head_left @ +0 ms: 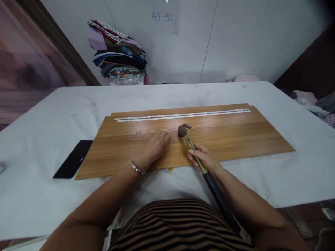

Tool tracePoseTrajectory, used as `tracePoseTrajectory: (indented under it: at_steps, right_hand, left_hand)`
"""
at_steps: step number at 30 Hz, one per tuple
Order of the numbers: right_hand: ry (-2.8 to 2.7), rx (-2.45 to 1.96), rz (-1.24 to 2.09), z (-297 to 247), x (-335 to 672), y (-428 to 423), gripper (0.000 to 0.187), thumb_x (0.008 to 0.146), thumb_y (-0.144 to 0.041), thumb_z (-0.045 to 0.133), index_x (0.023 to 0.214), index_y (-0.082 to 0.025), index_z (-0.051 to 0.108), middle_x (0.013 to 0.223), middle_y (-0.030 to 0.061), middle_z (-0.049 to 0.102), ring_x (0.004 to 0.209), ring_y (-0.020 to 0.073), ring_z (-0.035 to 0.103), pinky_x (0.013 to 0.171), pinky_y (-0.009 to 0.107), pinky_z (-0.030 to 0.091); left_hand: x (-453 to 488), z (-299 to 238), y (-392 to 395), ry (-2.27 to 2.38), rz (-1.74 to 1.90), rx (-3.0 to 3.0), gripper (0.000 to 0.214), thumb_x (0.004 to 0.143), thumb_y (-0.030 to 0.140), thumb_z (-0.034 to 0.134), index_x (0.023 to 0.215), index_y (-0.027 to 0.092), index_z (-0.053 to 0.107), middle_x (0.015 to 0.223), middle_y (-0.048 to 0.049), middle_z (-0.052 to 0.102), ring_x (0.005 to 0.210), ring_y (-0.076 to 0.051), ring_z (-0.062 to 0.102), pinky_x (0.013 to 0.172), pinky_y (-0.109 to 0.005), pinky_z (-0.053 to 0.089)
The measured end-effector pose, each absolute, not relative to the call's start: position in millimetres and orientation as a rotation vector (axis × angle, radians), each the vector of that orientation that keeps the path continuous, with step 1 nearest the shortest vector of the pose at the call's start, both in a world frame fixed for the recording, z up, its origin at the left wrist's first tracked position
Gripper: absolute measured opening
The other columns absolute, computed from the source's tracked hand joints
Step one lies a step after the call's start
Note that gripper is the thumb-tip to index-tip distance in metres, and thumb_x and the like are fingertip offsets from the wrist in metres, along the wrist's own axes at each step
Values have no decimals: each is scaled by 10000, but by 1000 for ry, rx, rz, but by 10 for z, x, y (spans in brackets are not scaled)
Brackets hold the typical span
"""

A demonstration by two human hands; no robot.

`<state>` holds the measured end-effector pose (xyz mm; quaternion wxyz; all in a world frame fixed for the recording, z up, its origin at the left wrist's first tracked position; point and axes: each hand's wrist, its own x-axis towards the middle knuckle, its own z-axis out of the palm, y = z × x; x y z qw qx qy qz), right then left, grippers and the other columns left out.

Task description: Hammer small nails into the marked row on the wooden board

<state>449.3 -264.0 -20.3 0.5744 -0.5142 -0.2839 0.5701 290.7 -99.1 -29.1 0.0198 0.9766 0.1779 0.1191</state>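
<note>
My right hand [201, 157] is wrapped round the handle of a claw hammer [194, 148]. The hammer's rusty head is just above or on the wooden board [230, 136]; the exact gap is unclear. My left hand [158, 143] rests on the board to the left of the hammer head, fingers curled downward, and whatever they may pinch is hidden. Small dark nail heads or holes [198, 139] run in a row across the board between and beyond my hands. Several loose nails [136, 135] lie to the left of my left hand.
Two white strips with marks [183, 115] run along the board's far side. A flat black object [73, 159] lies by its left edge. White cloth covers the table [295, 174]. Folded fabrics [120, 55] are stacked against the wall behind.
</note>
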Motion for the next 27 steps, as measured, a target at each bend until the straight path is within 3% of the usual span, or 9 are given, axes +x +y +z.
tracePoseTrajectory:
  at_steps: [15,27]
  right_hand:
    - [-703,-1204,1340,-283,4528,-2652,231,769,-364,634,881,-174,564,519,-66,542,299,50,382,289,173,280]
    - [-683,-1213,1357,-258,4520,-2649,241,757,-363,644,882,-176,557,549,-68,549,298,49,388,291,179,278]
  left_hand:
    - [2846,-288,-951,753,600,2744,99,895,162,461,809,183,505,839,-54,570,784,-191,544,730,-324,457]
    - [2875,-362,-926,662,619,2628,83,884,178,491,809,188,525,823,-34,571,783,-177,543,736,-316,454]
